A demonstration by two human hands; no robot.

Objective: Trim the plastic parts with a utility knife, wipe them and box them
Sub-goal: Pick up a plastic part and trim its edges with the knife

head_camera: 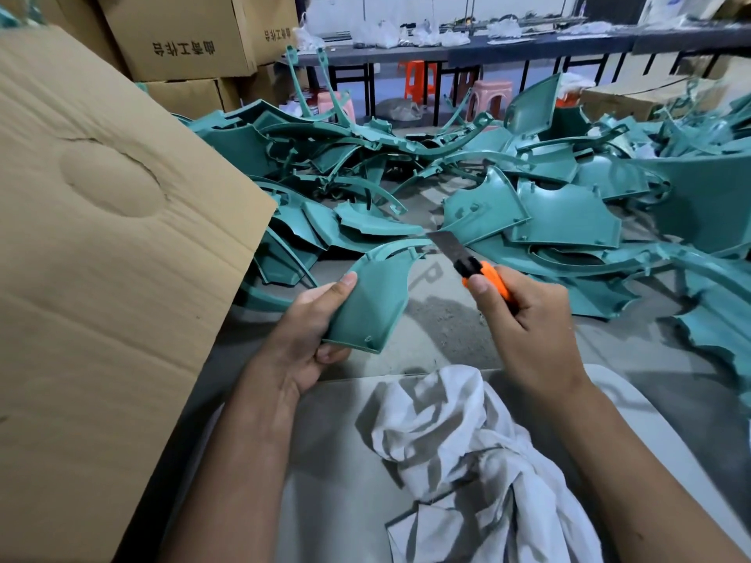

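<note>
My left hand (pixel 311 331) grips a curved teal plastic part (pixel 376 294) by its lower left edge, thumb on top. My right hand (pixel 524 319) holds an orange utility knife (pixel 483 274) with its blade extended. The blade tip sits just right of the part's upper rim, near a small tab there. A crumpled white cloth (pixel 467 449) lies on the grey surface below both hands. The flap of a big cardboard box (pixel 93 253) fills the left side.
A wide heap of teal plastic parts (pixel 548 205) covers the floor ahead and to the right. Stacked cardboard boxes (pixel 183 38) stand at the back left. Long dark tables (pixel 528 46) and plastic stools (pixel 487 95) stand farther back.
</note>
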